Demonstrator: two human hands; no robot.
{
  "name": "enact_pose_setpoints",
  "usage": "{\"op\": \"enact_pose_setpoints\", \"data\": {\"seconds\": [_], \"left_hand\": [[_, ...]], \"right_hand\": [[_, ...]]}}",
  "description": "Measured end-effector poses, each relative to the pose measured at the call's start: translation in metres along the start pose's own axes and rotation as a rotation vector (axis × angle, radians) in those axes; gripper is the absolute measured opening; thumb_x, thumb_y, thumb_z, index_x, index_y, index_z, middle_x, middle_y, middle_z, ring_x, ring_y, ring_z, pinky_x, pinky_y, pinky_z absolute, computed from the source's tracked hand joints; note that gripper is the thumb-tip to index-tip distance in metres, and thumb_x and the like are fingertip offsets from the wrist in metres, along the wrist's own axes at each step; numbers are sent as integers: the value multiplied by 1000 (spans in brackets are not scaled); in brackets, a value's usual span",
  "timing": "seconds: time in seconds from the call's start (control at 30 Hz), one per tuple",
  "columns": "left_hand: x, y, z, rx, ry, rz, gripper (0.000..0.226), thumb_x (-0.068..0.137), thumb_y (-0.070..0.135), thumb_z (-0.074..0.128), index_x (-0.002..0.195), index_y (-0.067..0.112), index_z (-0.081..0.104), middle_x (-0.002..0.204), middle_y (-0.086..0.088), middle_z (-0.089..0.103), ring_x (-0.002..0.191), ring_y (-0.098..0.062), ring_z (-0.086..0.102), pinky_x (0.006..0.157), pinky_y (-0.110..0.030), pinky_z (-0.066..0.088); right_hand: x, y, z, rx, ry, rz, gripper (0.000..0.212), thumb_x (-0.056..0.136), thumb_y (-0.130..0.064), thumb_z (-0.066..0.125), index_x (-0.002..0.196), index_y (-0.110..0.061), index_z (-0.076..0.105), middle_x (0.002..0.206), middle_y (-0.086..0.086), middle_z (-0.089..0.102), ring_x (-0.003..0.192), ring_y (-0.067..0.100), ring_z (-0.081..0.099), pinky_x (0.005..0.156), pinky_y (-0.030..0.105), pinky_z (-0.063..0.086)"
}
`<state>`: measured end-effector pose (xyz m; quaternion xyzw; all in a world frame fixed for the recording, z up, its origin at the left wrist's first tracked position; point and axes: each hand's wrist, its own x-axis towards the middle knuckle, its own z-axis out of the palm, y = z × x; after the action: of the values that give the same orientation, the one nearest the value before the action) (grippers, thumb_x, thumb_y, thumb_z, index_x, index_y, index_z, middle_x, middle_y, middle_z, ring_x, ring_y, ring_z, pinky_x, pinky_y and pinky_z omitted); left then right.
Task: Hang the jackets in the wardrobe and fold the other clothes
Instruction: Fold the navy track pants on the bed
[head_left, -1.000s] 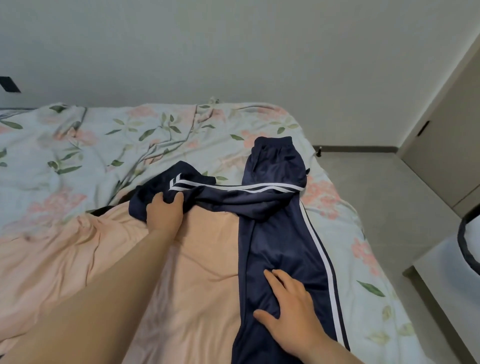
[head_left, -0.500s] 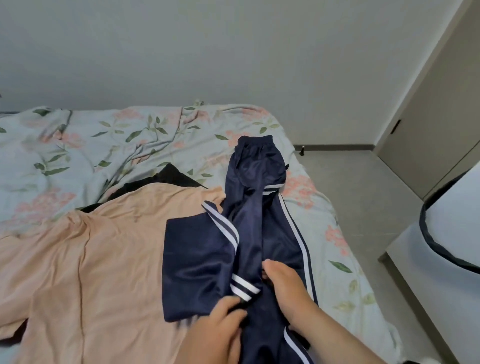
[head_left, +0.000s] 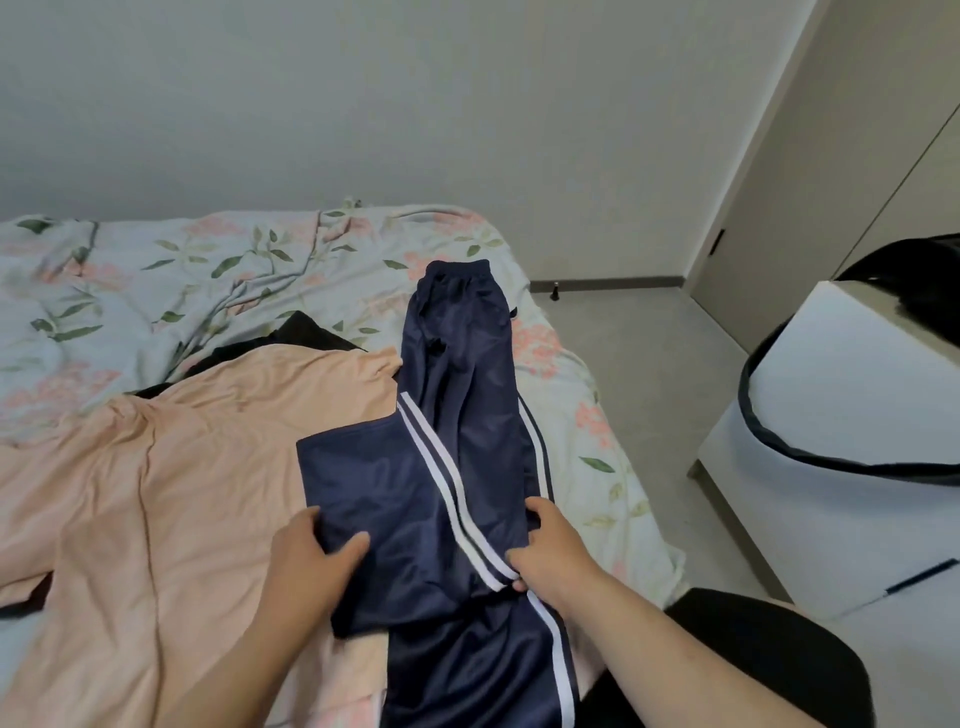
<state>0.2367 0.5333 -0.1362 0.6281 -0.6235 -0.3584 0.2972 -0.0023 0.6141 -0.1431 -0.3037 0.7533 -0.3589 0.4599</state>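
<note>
Floral-sheeted bed, navy track trousers lengthwise near its right edge, partly over a peach garment, one leg doubled back; left grip pinches that leg's edge, right grip pinches the striped fold, probably to square it.

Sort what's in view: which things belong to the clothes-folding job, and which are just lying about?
Part of the job:
navy striped trousers, gripped by the left hand and right hand
peach garment
dark garment under it
beige door, possibly the wardrobe

Just lying about:
floral bedcover
white black-rimmed bin
</note>
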Motion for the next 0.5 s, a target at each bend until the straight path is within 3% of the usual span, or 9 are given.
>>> {"op": "enact_pose_setpoints", "data": {"seconds": [0.13, 0.2, 0.3, 0.37, 0.43, 0.5], "left_hand": [[6, -2, 10, -182, 8, -185, 45, 75, 14, 76, 116, 9, 58, 106, -6, 68, 87, -21, 67, 78, -40, 56], [4, 0, 11, -333, -8, -241, 36, 81, 3, 68, 115, 10, 60, 105, -9, 72, 84, -22, 70, 77, -38, 57], [-15, 13, 3, -719, -271, -319, 42, 86, -12, 57, 122, 9, 62, 111, -13, 73, 99, -31, 70, 90, -45, 55], [-39, 18, -3, -770, -526, -253, 48, 84, -18, 51, 117, 11, 68, 108, -12, 74, 97, -31, 71, 80, -40, 58], [-64, 18, -4, -607, -659, -154, 45, 78, -21, 52, 94, 14, 75, 86, -5, 75, 74, -20, 70, 60, -25, 54], [-85, 14, -1, -272, -738, 20, 36, 71, -16, 56, 71, 15, 74, 66, 5, 66, 61, -10, 61, 57, -19, 47]], "right_hand": [[-21, 18, -7, -594, 237, -245, 67, 82, -2, 49, 142, -26, 33, 118, 1, 40, 100, 20, 48, 86, 26, 45], [-27, 25, -5, -758, 257, -419, 58, 88, -11, 51, 143, -23, 38, 128, 1, 42, 110, 20, 43, 95, 27, 41], [-38, 31, 0, -585, 12, -432, 33, 95, -30, 51, 126, -18, 54, 128, -3, 57, 100, 8, 54, 94, 25, 45], [-43, 34, 1, -423, -77, -356, 38, 96, -32, 53, 133, -24, 53, 134, -8, 57, 98, -3, 54, 91, 17, 42], [-44, 31, -1, -238, -79, -259, 50, 97, -30, 52, 146, -25, 42, 145, -8, 48, 112, 4, 55, 94, 19, 42], [-46, 23, -4, 47, -97, -137, 51, 100, -28, 49, 149, -25, 37, 141, -4, 51, 85, 12, 64, 69, 21, 51]]}}
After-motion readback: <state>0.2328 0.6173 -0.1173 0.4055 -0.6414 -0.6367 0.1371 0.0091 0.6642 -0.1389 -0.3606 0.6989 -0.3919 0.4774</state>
